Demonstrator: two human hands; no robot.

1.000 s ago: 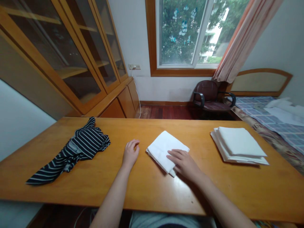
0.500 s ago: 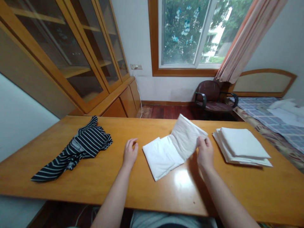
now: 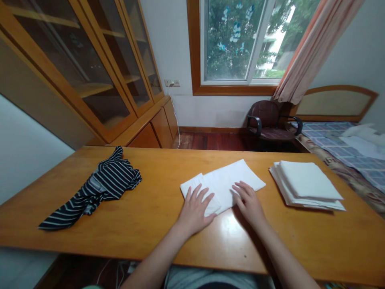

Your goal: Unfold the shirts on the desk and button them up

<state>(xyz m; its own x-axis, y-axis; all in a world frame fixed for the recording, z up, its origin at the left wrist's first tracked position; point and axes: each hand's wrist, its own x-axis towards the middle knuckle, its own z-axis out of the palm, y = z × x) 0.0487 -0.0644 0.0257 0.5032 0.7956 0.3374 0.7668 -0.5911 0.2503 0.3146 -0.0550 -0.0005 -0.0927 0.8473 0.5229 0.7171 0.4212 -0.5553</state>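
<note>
Pressing flat, fingers spread, with left hand (image 3: 195, 210) on the left end of folded white cloth (image 3: 227, 176), center of frame; resting right hand (image 3: 248, 202), fingers slightly parted, on its right portion.

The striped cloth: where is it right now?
In the head view, the striped cloth lies crumpled on the table's left side, left of both hands.

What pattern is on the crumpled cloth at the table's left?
Light stripes on black cloth, seen best in the head view.
</note>
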